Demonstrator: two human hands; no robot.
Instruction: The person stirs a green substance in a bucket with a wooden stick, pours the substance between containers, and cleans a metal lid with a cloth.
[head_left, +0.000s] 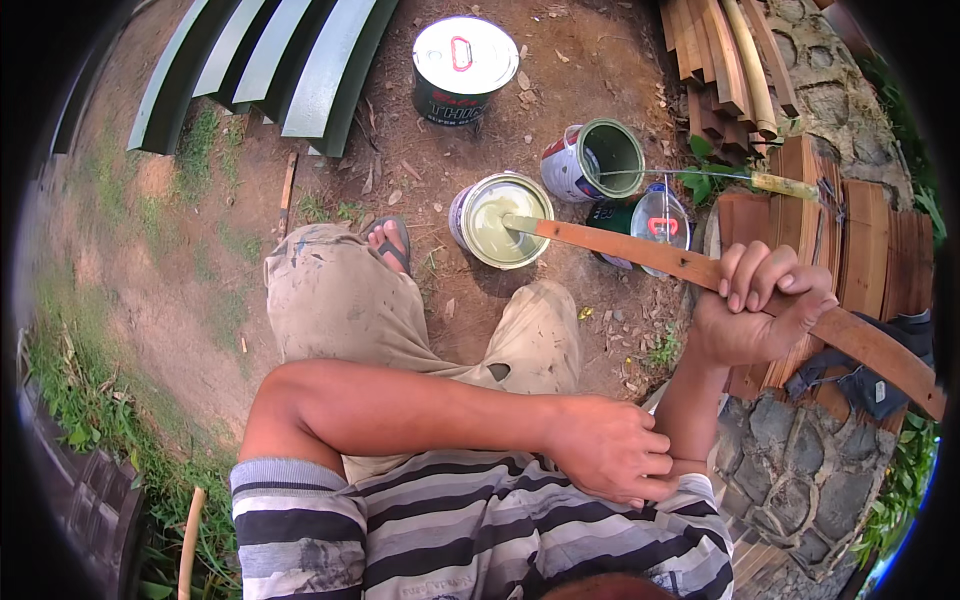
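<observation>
My right hand is closed round a long, flat wooden stick that slants across the right side. The stick's far tip stands in an open can of pale, creamy paint. My left hand lies across my body, its fingers bent against my right arm near the elbow. Behind the paint can leans a second open can, greenish inside. A paint roller or brush with a yellowish handle extends from it on a thin metal rod.
A dark, lidded can stands farther off; another can sits under the stick. Green metal profiles lie at the far left. Timber boards and a dark bag rest on the stone wall at right.
</observation>
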